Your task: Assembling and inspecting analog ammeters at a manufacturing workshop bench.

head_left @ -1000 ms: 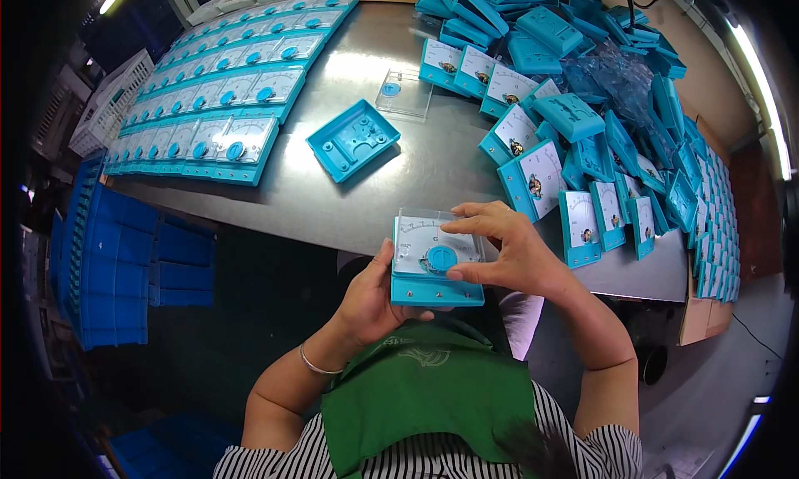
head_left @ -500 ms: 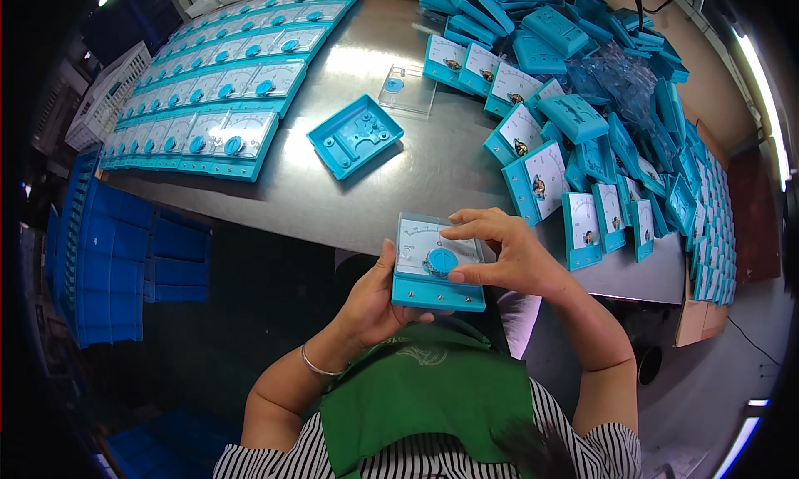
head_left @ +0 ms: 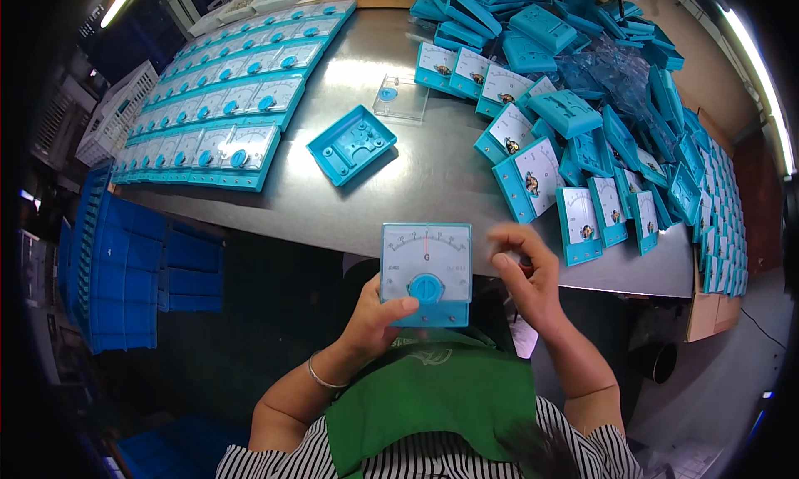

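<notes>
A teal panel meter (head_left: pixel 427 258) with a white dial, clear cover and round teal knob stands tilted up in front of me. My left hand (head_left: pixel 374 317) grips its lower left corner, thumb on the front beside the knob and fingers hidden behind. Just right of the meter and apart from it, my right hand (head_left: pixel 533 275) is raised with curled fingers. A small dark and reddish thing shows partly in its palm, too covered to name. On the metal table (head_left: pixel 333 221) beyond lie an open teal housing (head_left: pixel 351 146) and a clear cover (head_left: pixel 400 100) with a blue knob.
Rows of covered meters (head_left: pixel 200 138) fill the table's left side. At the right, meters without covers (head_left: pixel 533 179) lean near a heap of teal housings (head_left: pixel 549 29) and plastic film. More meters stack at the far right (head_left: pixel 720 221). Blue crates (head_left: pixel 116 271) stand left of the table.
My right hand has left the meter's knob and moved right, with fingers curling. The left hand has tilted the meter up to face me and shifted its thumb to the front.
</notes>
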Action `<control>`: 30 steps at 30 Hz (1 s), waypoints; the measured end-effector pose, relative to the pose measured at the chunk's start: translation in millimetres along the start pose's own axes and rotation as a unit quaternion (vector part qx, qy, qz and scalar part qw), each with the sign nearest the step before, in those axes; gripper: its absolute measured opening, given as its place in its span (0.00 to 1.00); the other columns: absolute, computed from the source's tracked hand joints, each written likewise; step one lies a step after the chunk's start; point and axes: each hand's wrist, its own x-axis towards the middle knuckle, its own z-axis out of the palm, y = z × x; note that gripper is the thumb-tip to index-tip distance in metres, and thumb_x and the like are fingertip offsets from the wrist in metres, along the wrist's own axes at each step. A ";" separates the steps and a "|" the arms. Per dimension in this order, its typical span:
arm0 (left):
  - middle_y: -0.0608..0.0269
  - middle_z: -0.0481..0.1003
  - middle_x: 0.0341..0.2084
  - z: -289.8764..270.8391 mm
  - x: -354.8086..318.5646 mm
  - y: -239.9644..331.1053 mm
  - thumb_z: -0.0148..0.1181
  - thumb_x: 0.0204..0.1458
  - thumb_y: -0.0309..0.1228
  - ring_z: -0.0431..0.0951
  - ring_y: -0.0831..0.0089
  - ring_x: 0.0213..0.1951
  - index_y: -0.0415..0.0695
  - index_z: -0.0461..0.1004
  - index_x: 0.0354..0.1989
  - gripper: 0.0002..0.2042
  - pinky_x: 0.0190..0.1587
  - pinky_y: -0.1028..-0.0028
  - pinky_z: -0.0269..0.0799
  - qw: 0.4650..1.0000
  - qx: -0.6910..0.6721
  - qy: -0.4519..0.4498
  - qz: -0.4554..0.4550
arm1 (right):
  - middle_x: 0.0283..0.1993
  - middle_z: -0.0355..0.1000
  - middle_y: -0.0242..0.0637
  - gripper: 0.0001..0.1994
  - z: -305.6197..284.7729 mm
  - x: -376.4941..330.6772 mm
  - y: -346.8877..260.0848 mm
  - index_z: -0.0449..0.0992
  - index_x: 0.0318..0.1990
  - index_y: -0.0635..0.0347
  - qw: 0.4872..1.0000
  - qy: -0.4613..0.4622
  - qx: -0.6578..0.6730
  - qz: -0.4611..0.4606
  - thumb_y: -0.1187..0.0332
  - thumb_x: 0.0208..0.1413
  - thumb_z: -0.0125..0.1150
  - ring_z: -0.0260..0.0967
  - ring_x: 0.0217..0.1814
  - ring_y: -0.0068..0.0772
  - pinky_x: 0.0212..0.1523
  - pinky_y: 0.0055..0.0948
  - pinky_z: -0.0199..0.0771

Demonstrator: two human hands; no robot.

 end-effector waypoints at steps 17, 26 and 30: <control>0.58 0.73 0.36 1.5 -1.5 -3.4 0.64 0.44 0.36 0.76 0.73 0.32 0.36 0.65 0.49 0.25 0.24 0.77 0.74 0.998 -0.029 -0.004 -0.052 | 0.39 0.78 0.39 0.09 51.6 -17.7 27.2 0.79 0.38 0.60 0.983 -0.152 0.104 -0.020 0.77 0.47 0.65 0.74 0.41 0.27 0.43 0.28 0.73; 0.56 0.73 0.42 -28.3 -3.9 3.5 0.64 0.46 0.36 0.77 0.70 0.40 0.36 0.62 0.55 0.29 0.29 0.74 0.77 1.000 -0.001 -0.005 0.013 | 0.25 0.71 0.31 0.13 35.2 -4.3 9.1 0.74 0.43 0.66 0.939 -0.173 0.220 0.199 0.64 0.59 0.55 0.60 0.17 0.14 0.20 0.16 0.58; 0.53 0.72 0.45 -26.5 -0.2 21.6 0.63 0.48 0.37 0.76 0.67 0.44 0.34 0.62 0.54 0.29 0.36 0.72 0.77 0.999 0.012 -0.016 0.047 | 0.23 0.70 0.30 0.16 47.5 17.0 -25.0 0.73 0.37 0.67 0.954 -0.196 0.162 0.161 0.58 0.60 0.54 0.56 0.16 0.12 0.16 0.15 0.51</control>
